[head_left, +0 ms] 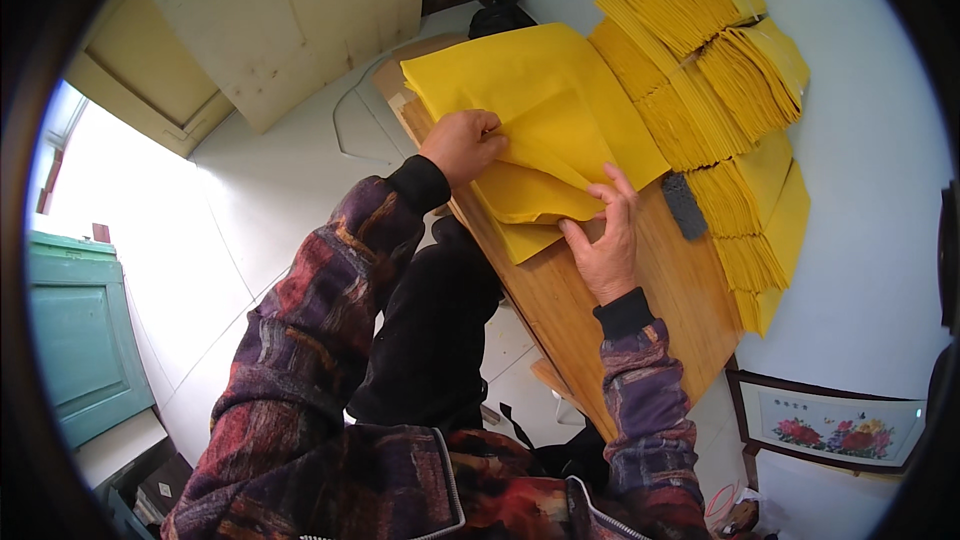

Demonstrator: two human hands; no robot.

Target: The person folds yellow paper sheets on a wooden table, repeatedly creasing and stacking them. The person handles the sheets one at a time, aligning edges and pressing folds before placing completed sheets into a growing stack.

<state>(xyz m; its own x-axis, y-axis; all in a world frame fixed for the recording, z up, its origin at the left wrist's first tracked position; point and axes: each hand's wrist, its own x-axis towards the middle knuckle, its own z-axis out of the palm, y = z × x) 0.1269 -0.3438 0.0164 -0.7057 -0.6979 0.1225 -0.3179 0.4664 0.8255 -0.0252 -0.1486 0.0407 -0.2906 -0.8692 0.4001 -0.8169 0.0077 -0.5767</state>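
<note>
A stack of yellow felt-like sheets (540, 70) lies across the wooden table, its near side lifted and folded. My left hand (465, 147) is closed on the raised edge of the top sheet, the fingertips curled over it. At the sheet's near right corner, my right hand (608, 240) has its thumb below and its fingers above, with the folded edge between them. A loose flap stands up between both hands, and a lower layer shows beneath it. Part of the grip on each side is hidden by my own fingers.
Several thick bundles of folded yellow felt (700, 90) are piled along the wall on the table's right. A dark grey block (683, 206) sits beside them on the wooden table (640, 290). A framed flower picture (830, 425) stands at lower right; wooden boards (290, 20) lean at upper left.
</note>
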